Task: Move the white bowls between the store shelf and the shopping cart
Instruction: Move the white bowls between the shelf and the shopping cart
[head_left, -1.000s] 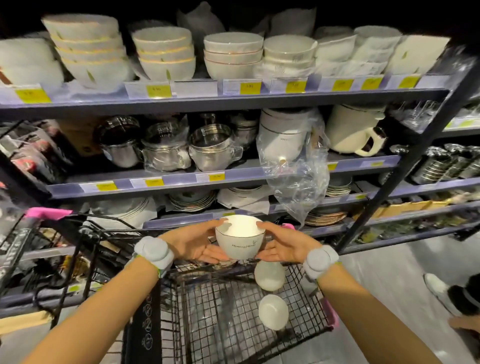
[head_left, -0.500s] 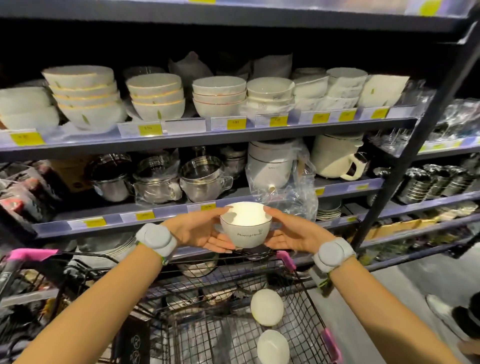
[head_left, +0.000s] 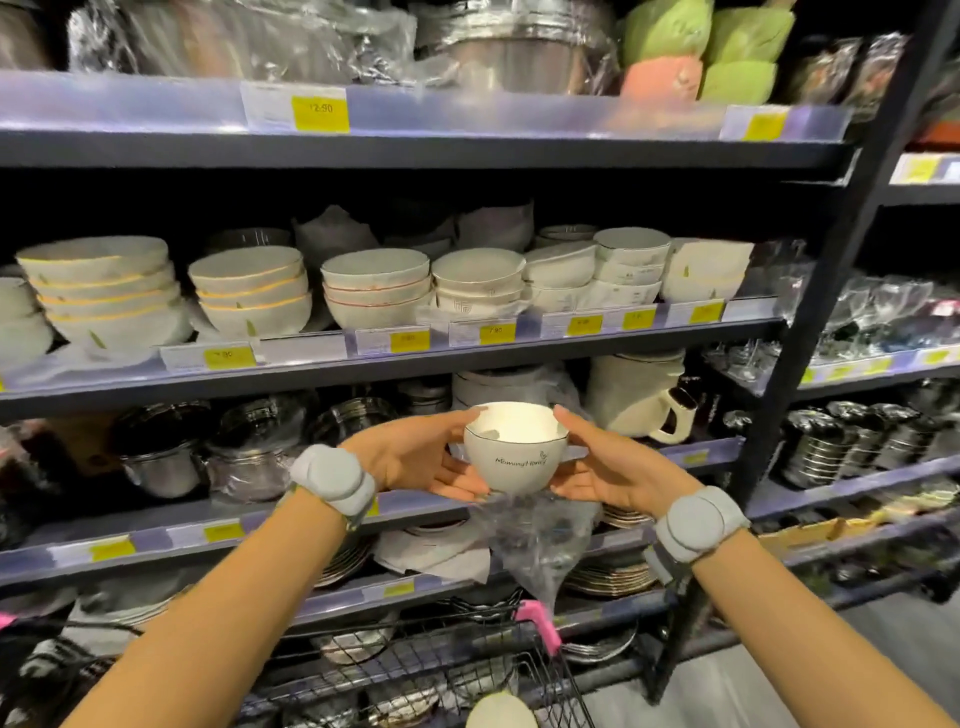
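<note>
While the bowl (head_left: 514, 449) is in the air, every risk below is placed relative to it.

Cart: the cart (head_left: 524, 670) sits below the bowl, nearest the camera, with another white bowl (head_left: 498, 712) showing at its bottom edge. A drop from here would likely land on wire or on that second bowl and chip both.

Left hand: the left hand (head_left: 415, 457) lies against the bowl's left side, fingers spread under and around the wall, thumb near the rim. It cradles more than it clamps.

Right hand: the right hand (head_left: 610, 467) mirrors it on the bowl's right side, palm open, fingers curved beneath. With smooth glaze and only side pressure, one hand easing off early could let the bowl tip and slide out.

Bag: a clear plastic bag (head_left: 535, 535) hangs just below the bowl. It could snag fingers or the foot of the bowl.

Pots: steel pots (head_left: 249, 447) stand left of the bowl, behind it on the shelf; a swing that way would knock them.

Stacks: bowl stacks (head_left: 478, 283) stand above and beyond the bowl, packed close. I judge the placing tight, so a nudge could topple a neighbouring stack or catch the shelf lip (head_left: 467, 348).
</note>
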